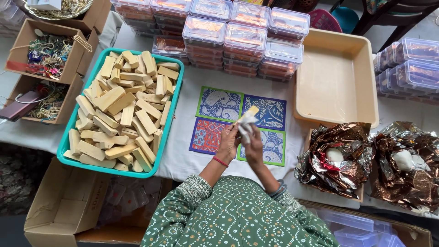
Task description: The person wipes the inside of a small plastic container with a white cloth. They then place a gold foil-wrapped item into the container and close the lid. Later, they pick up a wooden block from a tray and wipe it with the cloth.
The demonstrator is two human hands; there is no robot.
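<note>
My left hand (227,142), with a red bangle at the wrist, grips the lower end of a pale wooden block (249,111) and holds it up over the table. My right hand (254,147) presses a crumpled white cloth (247,123) against the block. Both hands hover above four square patterned mats (219,104) in blue, red and green. To the left stands a teal tray (178,98) piled with several similar wooden blocks (121,114).
A beige tray (336,82) with nothing in it stands at the right. Stacks of clear lidded boxes (247,39) line the back. Copper foil sheets (336,155) with white lumps lie at the right front. Cardboard boxes of trinkets (45,52) sit far left.
</note>
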